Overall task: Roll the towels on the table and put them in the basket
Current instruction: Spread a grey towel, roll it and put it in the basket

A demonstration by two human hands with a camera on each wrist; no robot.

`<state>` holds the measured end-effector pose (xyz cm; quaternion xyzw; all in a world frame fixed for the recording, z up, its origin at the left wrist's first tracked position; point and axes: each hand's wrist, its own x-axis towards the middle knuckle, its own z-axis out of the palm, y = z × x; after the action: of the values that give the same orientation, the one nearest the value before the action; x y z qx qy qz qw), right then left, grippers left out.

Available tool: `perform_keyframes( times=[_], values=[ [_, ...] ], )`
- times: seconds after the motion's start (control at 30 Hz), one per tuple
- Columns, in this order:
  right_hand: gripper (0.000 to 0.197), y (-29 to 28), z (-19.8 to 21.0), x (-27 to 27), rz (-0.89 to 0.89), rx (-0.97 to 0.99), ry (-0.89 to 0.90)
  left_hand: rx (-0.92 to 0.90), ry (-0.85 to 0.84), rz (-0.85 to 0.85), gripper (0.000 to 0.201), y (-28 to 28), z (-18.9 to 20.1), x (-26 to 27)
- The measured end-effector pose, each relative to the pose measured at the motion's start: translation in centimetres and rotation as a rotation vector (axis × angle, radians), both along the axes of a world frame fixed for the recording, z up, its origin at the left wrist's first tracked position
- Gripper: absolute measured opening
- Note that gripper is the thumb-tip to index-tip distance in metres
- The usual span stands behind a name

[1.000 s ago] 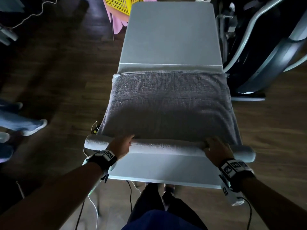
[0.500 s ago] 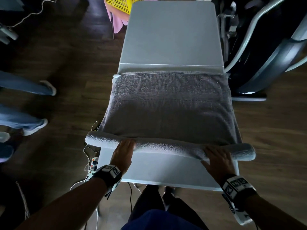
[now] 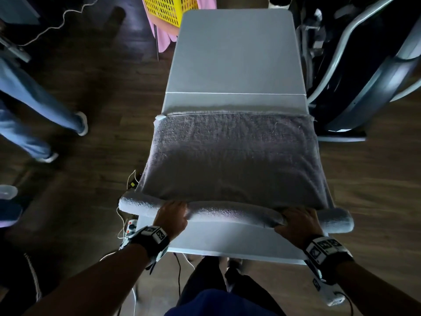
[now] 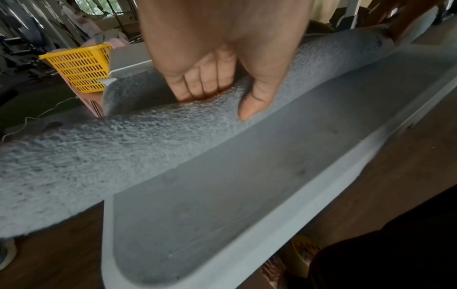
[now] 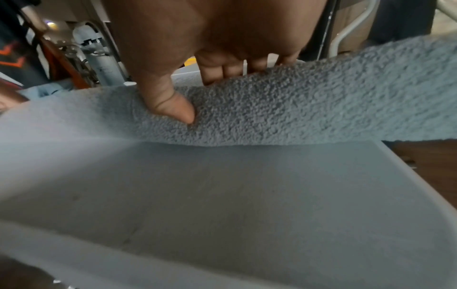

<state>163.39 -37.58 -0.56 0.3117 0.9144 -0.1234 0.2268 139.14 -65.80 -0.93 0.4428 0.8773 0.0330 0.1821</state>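
A grey towel lies spread across the white table, its near edge rolled into a thin tube that sticks out past both table sides. My left hand grips the roll near its left end, fingers curled over the top and thumb underneath. My right hand grips the roll near its right end, thumb pressed into the near side and fingers over the far side. The yellow basket stands off the table's far left corner and also shows in the left wrist view.
A pink cloth hangs under the basket. Exercise-machine frames crowd the table's right side. Another person's legs in blue jeans stand on the wooden floor at left. Cables and a power strip lie below the table's near left corner.
Both hands drew back over the roll and took a fresh grip on it; the roll has sagged slightly in the middle. The person at left has stepped further along.
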Motion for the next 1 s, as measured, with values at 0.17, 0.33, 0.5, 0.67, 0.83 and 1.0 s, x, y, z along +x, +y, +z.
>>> perform_keyframes(
  times=[0.17,0.33,0.5,0.67,0.83,1.0],
  values=[
    [0.049,0.2,0.3,-0.3,-0.032,0.032,0.015,-0.141,-0.162,-0.036,0.048,0.3,-0.2,-2.0],
    [0.036,-0.7,-0.5,1.2,0.062,0.088,0.336,0.071,0.012,-0.054,0.049,0.0,-0.3,-1.7],
    [0.062,-0.4,-0.9,2.4,0.066,-0.007,0.227,-0.007,-0.055,-0.045,0.032,-1.6,-0.7,0.4],
    [0.037,1.4,0.0,-0.4,0.076,0.035,0.081,-0.135,0.054,-0.068,0.039,0.3,0.1,-1.1],
    [0.057,1.6,-1.3,1.1,0.075,0.06,0.242,-0.059,0.091,-0.09,0.059,-0.6,-0.8,-1.4],
    [0.043,1.3,-1.6,2.2,0.142,0.037,0.102,-0.035,0.075,-0.12,0.016,0.0,0.2,-1.3]
  ],
)
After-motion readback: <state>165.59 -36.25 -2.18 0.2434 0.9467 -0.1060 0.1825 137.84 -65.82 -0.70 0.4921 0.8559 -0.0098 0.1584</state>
